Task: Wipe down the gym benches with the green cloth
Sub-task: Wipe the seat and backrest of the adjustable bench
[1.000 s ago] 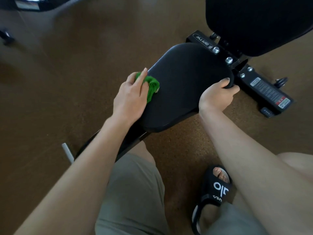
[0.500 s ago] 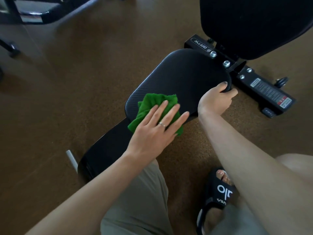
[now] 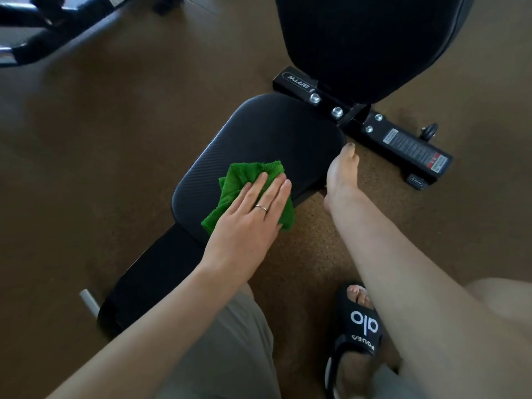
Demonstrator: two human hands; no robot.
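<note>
The black gym bench has a textured seat pad (image 3: 267, 139) and a raised backrest (image 3: 368, 38) behind it. A green cloth (image 3: 244, 174) lies on the near right part of the seat pad. My left hand (image 3: 250, 214) presses flat on the cloth with straight fingers, a ring on one of them. My right hand (image 3: 341, 174) holds the seat pad's right edge. Its thumb lies along the rim and its fingers reach under the pad, out of sight.
The bench's black steel frame (image 3: 403, 142) with bolts and a warning label runs right along the brown floor. A lower black pad (image 3: 149, 277) and a white bar end (image 3: 89, 302) sit near my knee. My foot in a black slide (image 3: 359, 326) stands below. Other equipment (image 3: 43, 38) is at top left.
My left hand went from the seat's left edge, gripping the bunched cloth, to the near right part, pressing it flat. My right thumb came off the pad's top onto its edge.
</note>
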